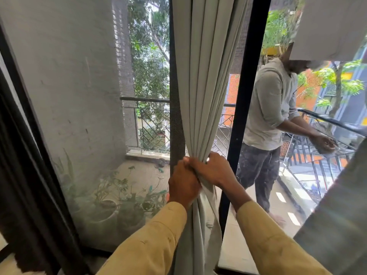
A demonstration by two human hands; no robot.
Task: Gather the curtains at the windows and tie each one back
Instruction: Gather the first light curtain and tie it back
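Note:
A pale grey-green curtain (206, 76) hangs in tight vertical folds at the middle of the window, bunched into a narrow column. My left hand (183, 184) grips the bunch from the left at waist height. My right hand (211, 169) wraps around the same bunch from the right, its fingers reaching over the folds and touching my left hand. Below my hands the curtain falls loose to the floor. A dark curtain (29, 185) hangs at the far left. Another grey curtain (337, 215) shows at the right edge. No tie-back is visible.
A black window frame post (242, 100) stands just right of the gathered curtain. Outside, on the balcony, a person in a grey shirt (268, 108) bends over the railing (327, 120). Potted plants (119, 197) sit behind the left pane.

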